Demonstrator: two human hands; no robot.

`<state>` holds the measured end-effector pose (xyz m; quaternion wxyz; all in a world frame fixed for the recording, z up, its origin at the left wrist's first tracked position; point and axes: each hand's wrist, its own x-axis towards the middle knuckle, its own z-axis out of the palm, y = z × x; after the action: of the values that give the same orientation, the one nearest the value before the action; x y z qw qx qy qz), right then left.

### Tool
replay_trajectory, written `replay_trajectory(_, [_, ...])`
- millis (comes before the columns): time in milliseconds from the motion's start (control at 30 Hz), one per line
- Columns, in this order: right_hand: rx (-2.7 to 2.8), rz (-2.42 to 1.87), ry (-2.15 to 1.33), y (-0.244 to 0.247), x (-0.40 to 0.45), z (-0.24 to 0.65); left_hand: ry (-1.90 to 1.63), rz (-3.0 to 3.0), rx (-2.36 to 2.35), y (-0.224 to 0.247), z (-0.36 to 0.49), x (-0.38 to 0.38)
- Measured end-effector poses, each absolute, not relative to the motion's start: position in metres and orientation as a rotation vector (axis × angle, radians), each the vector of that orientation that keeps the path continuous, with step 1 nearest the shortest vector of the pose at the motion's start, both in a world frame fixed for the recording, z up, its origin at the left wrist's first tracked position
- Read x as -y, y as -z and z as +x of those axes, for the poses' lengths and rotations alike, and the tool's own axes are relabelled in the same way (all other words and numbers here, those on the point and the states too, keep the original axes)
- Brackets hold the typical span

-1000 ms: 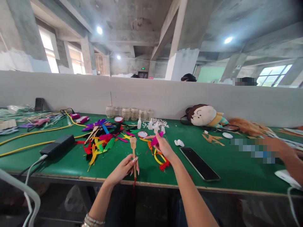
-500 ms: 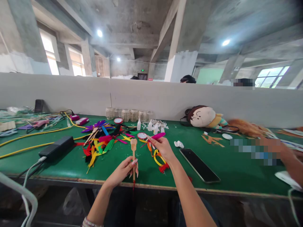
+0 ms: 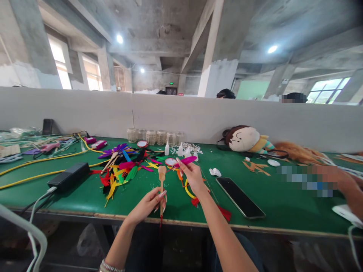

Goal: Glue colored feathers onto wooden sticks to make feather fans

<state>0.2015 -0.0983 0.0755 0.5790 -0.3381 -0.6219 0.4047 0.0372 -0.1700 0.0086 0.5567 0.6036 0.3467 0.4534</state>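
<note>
1. The left hand (image 3: 144, 202) is over the near edge of the table (image 3: 283, 211), with its fingers (image 3: 155, 202) closed around a thin wooden stick (image 3: 161, 196). The stick stands almost upright with its carved, paddle-shaped top (image 3: 162, 173) up, probably so that end stays free and easy to see.
2. The right hand (image 3: 194, 177) is just to the right, its fingers (image 3: 181, 166) pinched on the end of a magenta feather (image 3: 185, 161). The feather sticks out sideways toward the stick's top, near it but not touching. A light pinch like that seems to keep the feather from getting crushed.
3. Just left of the stick is a big messy pile of colored feathers (image 3: 121, 173), handy for grabbing. Yellow strips (image 3: 187, 190) and red tufts (image 3: 225, 213) lie to the right.
4. Farther back, a row of glass jars (image 3: 154, 136) and small white squeeze bottles (image 3: 180, 150) sit against the gray partition (image 3: 215, 119), out of the way of the hands.
5. A black phone (image 3: 240, 197) lies flat on the right, and a plush doll (image 3: 244, 139) leans on the partition. Way over on the right is a co-worker's hand (image 3: 350, 185), partly blurred out.
</note>
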Motion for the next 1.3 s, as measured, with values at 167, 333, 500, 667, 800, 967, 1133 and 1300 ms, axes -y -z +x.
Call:
replay_trajectory(167, [1.406, -0.741, -0.874, -0.085, 0.109, 0.196, -1.053, 1.454, -0.834, -0.009, 0.036, 0.171])
replay_trajectory(333, [1.428, -0.661, -0.831, -0.09, 0.117, 0.192, -1.05, 1.466, -0.836, -0.007, 0.035, 0.169])
replay_trajectory(500, [1.468, -0.671, -0.707, -0.089, 0.12, 0.19, -1.05, 1.464, -0.839, -0.007, 0.036, 0.17])
replay_trajectory(667, [1.512, -0.672, -0.673, -0.086, 0.119, 0.19, -1.052, 1.463, -0.826, -0.008, 0.036, 0.171])
replay_trajectory(800, [1.504, -0.681, -0.662, -0.083, 0.117, 0.191, -1.048, 1.456, -0.832, -0.008, 0.036, 0.171])
replay_trajectory(967, [1.503, -0.68, -0.649, -0.08, 0.115, 0.191, -1.046, 1.456, -0.833, -0.008, 0.036, 0.17])
replay_trajectory(1133, [1.516, -0.699, -0.639, -0.082, 0.116, 0.192, -1.046, 1.456, -0.832, -0.008, 0.035, 0.17])
replay_trajectory(1300, [1.532, -0.707, -0.633, -0.084, 0.117, 0.192, -1.047, 1.459, -0.825, -0.008, 0.036, 0.17])
